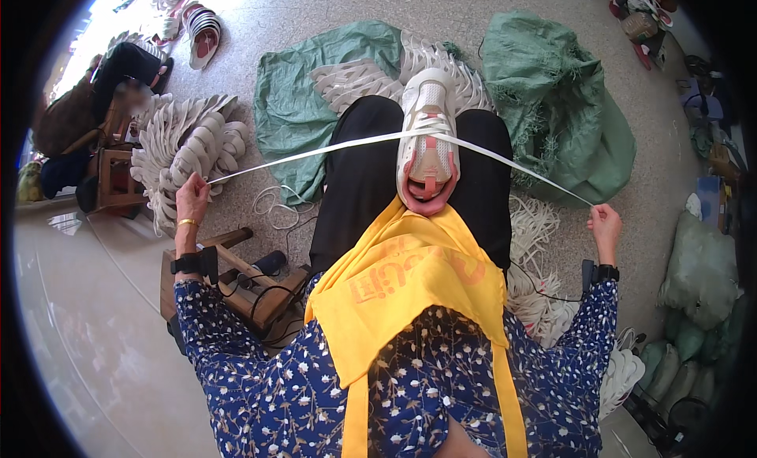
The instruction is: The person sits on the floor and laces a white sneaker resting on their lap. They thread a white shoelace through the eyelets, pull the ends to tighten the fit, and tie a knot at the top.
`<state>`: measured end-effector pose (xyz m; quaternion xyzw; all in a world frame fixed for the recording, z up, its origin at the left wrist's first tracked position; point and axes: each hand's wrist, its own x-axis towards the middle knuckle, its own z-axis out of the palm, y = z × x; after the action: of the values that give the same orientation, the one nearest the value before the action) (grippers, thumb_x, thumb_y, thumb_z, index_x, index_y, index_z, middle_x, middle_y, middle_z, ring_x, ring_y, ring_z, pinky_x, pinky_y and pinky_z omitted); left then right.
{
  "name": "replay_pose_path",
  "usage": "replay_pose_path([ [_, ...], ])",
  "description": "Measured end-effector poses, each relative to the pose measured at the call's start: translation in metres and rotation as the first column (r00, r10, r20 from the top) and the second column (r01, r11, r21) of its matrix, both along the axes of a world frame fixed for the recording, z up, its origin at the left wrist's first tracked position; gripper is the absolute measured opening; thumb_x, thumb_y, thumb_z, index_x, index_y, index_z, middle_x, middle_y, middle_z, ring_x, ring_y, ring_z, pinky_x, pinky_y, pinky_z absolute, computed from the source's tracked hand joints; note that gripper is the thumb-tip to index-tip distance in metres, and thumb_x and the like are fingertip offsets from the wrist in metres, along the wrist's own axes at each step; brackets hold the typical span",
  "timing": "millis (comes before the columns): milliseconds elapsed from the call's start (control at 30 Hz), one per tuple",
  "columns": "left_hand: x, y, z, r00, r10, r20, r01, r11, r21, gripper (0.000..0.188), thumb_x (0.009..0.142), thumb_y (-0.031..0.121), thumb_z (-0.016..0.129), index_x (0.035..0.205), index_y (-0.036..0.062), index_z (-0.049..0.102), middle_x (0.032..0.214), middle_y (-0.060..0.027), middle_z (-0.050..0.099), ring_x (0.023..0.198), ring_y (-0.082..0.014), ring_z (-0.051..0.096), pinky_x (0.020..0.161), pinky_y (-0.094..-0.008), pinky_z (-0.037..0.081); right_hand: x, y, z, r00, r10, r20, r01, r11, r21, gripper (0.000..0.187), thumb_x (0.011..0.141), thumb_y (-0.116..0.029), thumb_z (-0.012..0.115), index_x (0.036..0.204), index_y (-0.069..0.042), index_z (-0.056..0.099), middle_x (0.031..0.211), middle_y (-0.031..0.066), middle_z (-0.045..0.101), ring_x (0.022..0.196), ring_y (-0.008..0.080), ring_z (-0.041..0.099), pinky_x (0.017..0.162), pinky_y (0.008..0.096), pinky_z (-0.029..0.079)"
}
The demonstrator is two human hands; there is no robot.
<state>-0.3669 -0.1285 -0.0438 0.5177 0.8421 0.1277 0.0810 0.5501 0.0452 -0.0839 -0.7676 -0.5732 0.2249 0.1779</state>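
Observation:
A white and pink sneaker rests on my lap between my knees, its toe pointing away and its heel toward me. A long white shoelace runs through its upper eyelets and stretches out to both sides. Far out to the left, my left hand pinches one lace end. My right hand is closed on the other end, out to the right. Both lace halves are drawn nearly straight. A yellow apron covers my lap under the shoe's heel.
Stacked pale shoe parts stand beside my left hand. Green sacks lie on the floor ahead, with more pale pieces. Bundles of white laces lie right of my leg. A wooden stool with cables is at my left.

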Motion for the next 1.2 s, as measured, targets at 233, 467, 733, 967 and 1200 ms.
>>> replay_pose_path([
  [233,-0.009,0.039,-0.010,0.968,-0.099,-0.230,0.113,0.992,0.048,0.007,0.084,0.004,0.068,0.086,0.0017,0.061,0.075,-0.0130,0.064,0.070,-0.0279,0.063,0.067,-0.0372,0.051,-0.035,0.043,-0.015,0.979,0.068,-0.195,-0.139,0.915,-0.379,0.015,0.095,-0.012,0.068,0.085,0.000,0.068,0.071,0.0063,0.068,0.055,0.0130,0.066,0.049,0.0277,0.056],
  [467,0.017,0.153,0.114,0.994,-0.015,-0.107,0.072,0.832,0.549,0.012,0.092,0.016,0.070,0.094,0.0046,0.071,0.084,-0.0139,0.072,0.073,-0.0236,0.069,0.069,-0.0359,0.053,-0.064,0.120,0.076,0.774,0.140,-0.618,-0.114,0.990,0.080,0.011,0.098,-0.010,0.067,0.095,0.000,0.068,0.086,0.0084,0.072,0.076,0.0118,0.070,0.069,0.0232,0.058],
  [733,0.154,0.112,0.048,0.747,-0.182,0.640,0.296,0.952,-0.075,0.007,0.090,0.009,0.070,0.087,0.0035,0.069,0.073,-0.0006,0.065,0.063,-0.0090,0.059,0.057,-0.0257,0.048,-0.171,0.040,0.085,0.587,0.033,-0.809,-0.225,0.966,-0.124,0.027,0.097,-0.009,0.068,0.119,0.006,0.066,0.100,0.0107,0.073,0.081,0.0123,0.070,0.076,0.0235,0.060],
  [967,0.282,0.100,0.045,0.141,-0.138,0.980,0.375,0.924,0.076,0.016,0.091,0.001,0.072,0.085,0.0031,0.057,0.080,-0.0035,0.068,0.071,-0.0085,0.066,0.064,-0.0229,0.053,-0.304,0.020,0.090,0.669,0.416,-0.616,-0.574,0.816,-0.073,0.016,0.096,-0.012,0.069,0.104,0.001,0.073,0.087,0.0014,0.072,0.063,0.0043,0.060,0.055,0.0202,0.048],
  [1200,0.305,0.122,0.032,0.203,-0.231,0.952,0.195,0.962,0.192,0.020,0.091,-0.001,0.071,0.088,0.0029,0.052,0.092,-0.0087,0.071,0.081,-0.0120,0.070,0.072,-0.0251,0.059,-0.333,0.056,0.056,0.586,0.573,-0.573,-0.456,0.818,0.351,0.011,0.095,-0.008,0.071,0.097,0.002,0.072,0.091,0.0025,0.073,0.078,0.0059,0.065,0.066,0.0239,0.054],
])
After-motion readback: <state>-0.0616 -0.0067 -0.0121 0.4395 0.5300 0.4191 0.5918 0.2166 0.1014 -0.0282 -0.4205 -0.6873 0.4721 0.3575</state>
